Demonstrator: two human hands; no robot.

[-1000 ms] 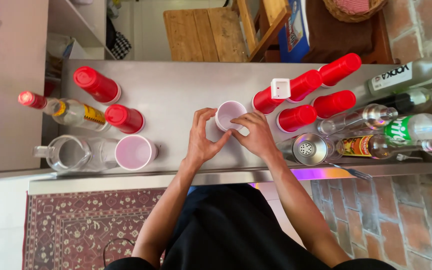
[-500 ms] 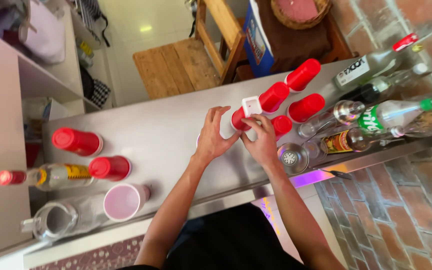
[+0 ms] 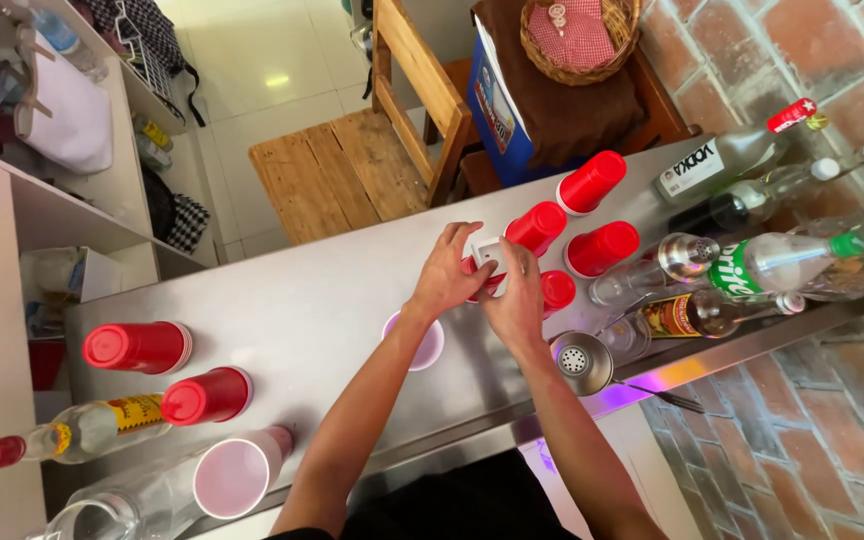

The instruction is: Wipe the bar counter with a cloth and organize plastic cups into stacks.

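My left hand (image 3: 449, 272) and right hand (image 3: 514, 292) close together around a small white box (image 3: 486, 252), mostly hidden by my fingers. The red cup (image 3: 474, 277) beneath is barely visible; a pale cup (image 3: 422, 345) sits under my left wrist.

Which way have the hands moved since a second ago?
Yes: both hands left the open cup and shifted toward the upside-down red cups, onto a small white box.

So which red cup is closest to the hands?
The upside-down red cup right beside the right hand; the other red cups sit further out toward the bottles.
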